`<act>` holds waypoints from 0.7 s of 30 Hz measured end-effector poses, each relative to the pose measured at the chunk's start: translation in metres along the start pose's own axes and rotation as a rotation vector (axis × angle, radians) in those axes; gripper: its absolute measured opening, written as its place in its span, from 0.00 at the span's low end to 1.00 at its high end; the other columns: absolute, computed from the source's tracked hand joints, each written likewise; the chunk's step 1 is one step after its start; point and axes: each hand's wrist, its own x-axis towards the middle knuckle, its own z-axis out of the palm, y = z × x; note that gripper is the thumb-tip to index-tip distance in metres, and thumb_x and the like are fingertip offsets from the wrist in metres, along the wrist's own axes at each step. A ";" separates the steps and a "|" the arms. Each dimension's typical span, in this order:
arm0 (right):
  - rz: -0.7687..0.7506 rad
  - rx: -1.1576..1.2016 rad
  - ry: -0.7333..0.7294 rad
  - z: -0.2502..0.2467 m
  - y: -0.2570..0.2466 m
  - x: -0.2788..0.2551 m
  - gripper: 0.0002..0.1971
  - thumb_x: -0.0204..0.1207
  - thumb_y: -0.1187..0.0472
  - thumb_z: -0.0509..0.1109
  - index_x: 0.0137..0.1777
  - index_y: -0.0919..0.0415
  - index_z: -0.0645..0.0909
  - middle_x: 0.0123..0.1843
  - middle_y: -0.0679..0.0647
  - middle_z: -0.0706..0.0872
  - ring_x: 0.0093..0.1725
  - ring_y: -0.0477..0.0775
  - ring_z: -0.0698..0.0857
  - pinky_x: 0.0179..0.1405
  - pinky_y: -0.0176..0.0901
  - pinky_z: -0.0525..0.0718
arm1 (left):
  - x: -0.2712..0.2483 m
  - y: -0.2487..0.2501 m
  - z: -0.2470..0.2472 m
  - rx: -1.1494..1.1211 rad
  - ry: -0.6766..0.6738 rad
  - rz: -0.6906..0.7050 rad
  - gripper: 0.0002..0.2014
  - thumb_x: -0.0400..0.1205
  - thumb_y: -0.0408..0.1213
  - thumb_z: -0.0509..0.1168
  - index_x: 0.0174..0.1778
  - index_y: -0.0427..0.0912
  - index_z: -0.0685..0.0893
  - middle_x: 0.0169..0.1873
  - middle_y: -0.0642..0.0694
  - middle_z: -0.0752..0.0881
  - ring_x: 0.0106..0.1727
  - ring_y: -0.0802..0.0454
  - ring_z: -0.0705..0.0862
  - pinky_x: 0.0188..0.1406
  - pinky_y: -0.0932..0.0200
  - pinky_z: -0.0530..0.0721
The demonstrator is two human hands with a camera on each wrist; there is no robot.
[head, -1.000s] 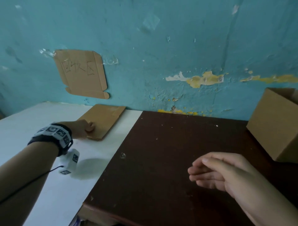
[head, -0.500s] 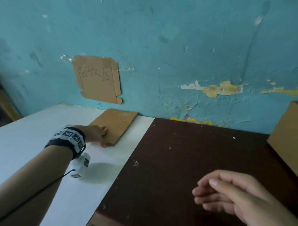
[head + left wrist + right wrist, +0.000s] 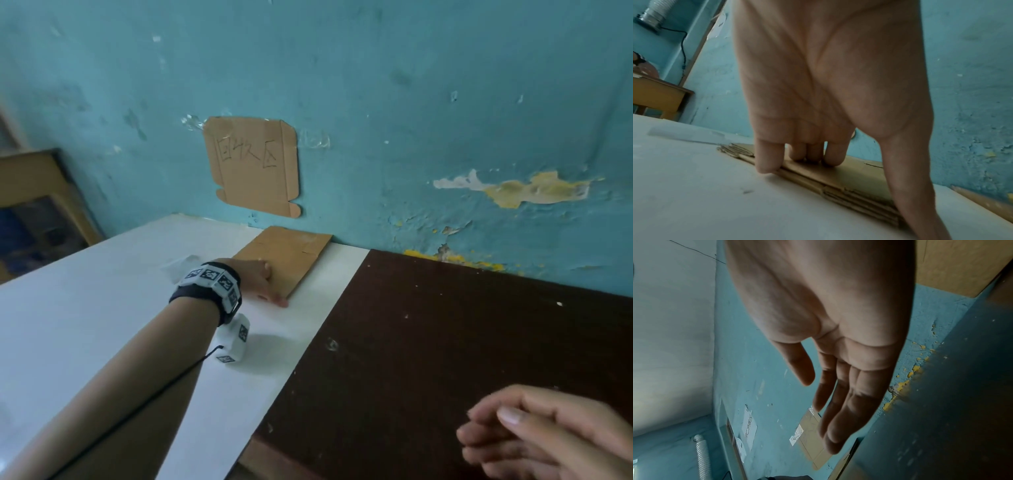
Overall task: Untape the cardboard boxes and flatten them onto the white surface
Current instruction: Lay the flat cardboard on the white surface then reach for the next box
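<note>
A flattened cardboard box (image 3: 291, 257) lies on the white surface (image 3: 102, 325) against the blue wall. My left hand (image 3: 260, 279) rests on its near end. In the left wrist view the fingertips (image 3: 812, 155) press down on top of the layered cardboard (image 3: 855, 175), and the thumb (image 3: 908, 186) lies straight along its edge. My right hand (image 3: 507, 431) hovers over the dark brown table (image 3: 445, 342) with relaxed fingers, holding nothing; the right wrist view shows the same right hand (image 3: 830, 402) empty. An upright cardboard box (image 3: 953, 264) shows only in the right wrist view.
A cardboard sign (image 3: 253, 164) with handwriting is taped to the wall above the flattened box. A strip of clear tape (image 3: 686, 134) lies on the white surface beyond the cardboard. A wooden desk (image 3: 34, 192) stands at far left.
The head view has swung left, so the upright box at the right has left it. My left hand stays on the flattened cardboard. The right hand stays empty over the brown table.
</note>
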 end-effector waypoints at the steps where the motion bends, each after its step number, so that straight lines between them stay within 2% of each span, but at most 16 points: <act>1: -0.009 0.002 -0.019 -0.001 0.001 -0.001 0.50 0.15 0.42 0.92 0.41 0.73 0.92 0.47 0.78 0.91 0.47 0.77 0.92 0.35 0.51 0.93 | 0.000 0.001 0.000 0.002 0.005 0.001 0.54 0.76 0.71 0.64 0.89 0.44 0.49 0.89 0.46 0.49 0.87 0.42 0.55 0.83 0.42 0.57; 6: -0.067 0.023 -0.047 0.003 0.003 -0.002 0.49 0.18 0.39 0.92 0.41 0.72 0.92 0.46 0.77 0.91 0.46 0.76 0.93 0.34 0.48 0.92 | 0.002 0.001 0.002 0.015 0.014 -0.012 0.53 0.78 0.70 0.62 0.89 0.43 0.46 0.89 0.45 0.48 0.88 0.43 0.53 0.84 0.42 0.54; 10: -0.119 0.000 -0.042 0.004 0.003 -0.005 0.48 0.21 0.36 0.90 0.41 0.68 0.92 0.46 0.75 0.92 0.47 0.73 0.93 0.37 0.48 0.92 | 0.008 0.001 0.004 0.047 0.005 -0.001 0.54 0.76 0.72 0.62 0.89 0.42 0.49 0.89 0.45 0.49 0.87 0.41 0.56 0.83 0.41 0.58; 13: -0.183 -0.010 -0.032 0.001 0.003 -0.011 0.46 0.29 0.32 0.89 0.43 0.66 0.92 0.47 0.73 0.92 0.48 0.71 0.94 0.39 0.47 0.92 | 0.010 0.001 0.006 0.017 0.012 0.002 0.53 0.76 0.71 0.64 0.88 0.42 0.53 0.88 0.45 0.52 0.86 0.40 0.59 0.82 0.41 0.61; 17: -0.266 -0.033 0.037 -0.004 0.004 -0.012 0.32 0.49 0.35 0.85 0.44 0.61 0.93 0.47 0.69 0.93 0.49 0.67 0.94 0.48 0.57 0.93 | 0.011 0.001 0.006 -0.025 0.033 0.004 0.50 0.76 0.69 0.66 0.87 0.42 0.58 0.86 0.43 0.58 0.85 0.40 0.61 0.80 0.40 0.62; 18: -0.283 -0.032 0.068 -0.006 0.004 -0.012 0.28 0.53 0.37 0.84 0.44 0.60 0.93 0.47 0.68 0.93 0.49 0.67 0.94 0.47 0.55 0.93 | 0.011 0.001 0.006 -0.019 0.034 0.002 0.50 0.76 0.69 0.65 0.87 0.42 0.57 0.87 0.43 0.57 0.85 0.40 0.60 0.81 0.40 0.62; 19: -0.299 -0.026 0.092 -0.008 0.004 -0.012 0.22 0.60 0.42 0.82 0.43 0.60 0.93 0.46 0.68 0.93 0.49 0.68 0.94 0.45 0.53 0.93 | 0.011 0.001 0.006 -0.009 0.031 -0.001 0.51 0.76 0.69 0.65 0.87 0.42 0.56 0.87 0.44 0.55 0.86 0.41 0.59 0.83 0.39 0.60; 20: -0.318 -0.015 0.116 -0.008 0.002 -0.012 0.12 0.70 0.51 0.77 0.43 0.60 0.93 0.45 0.69 0.93 0.48 0.68 0.94 0.43 0.51 0.93 | 0.011 0.002 0.007 -0.003 0.029 -0.002 0.51 0.77 0.69 0.65 0.88 0.42 0.54 0.88 0.44 0.54 0.87 0.41 0.57 0.83 0.39 0.59; 21: -0.333 -0.021 0.128 -0.009 0.003 -0.013 0.11 0.78 0.61 0.69 0.42 0.61 0.93 0.45 0.69 0.93 0.48 0.69 0.94 0.42 0.50 0.93 | 0.010 0.003 0.007 0.000 0.027 -0.005 0.51 0.77 0.68 0.64 0.88 0.42 0.53 0.88 0.44 0.53 0.87 0.41 0.56 0.84 0.39 0.58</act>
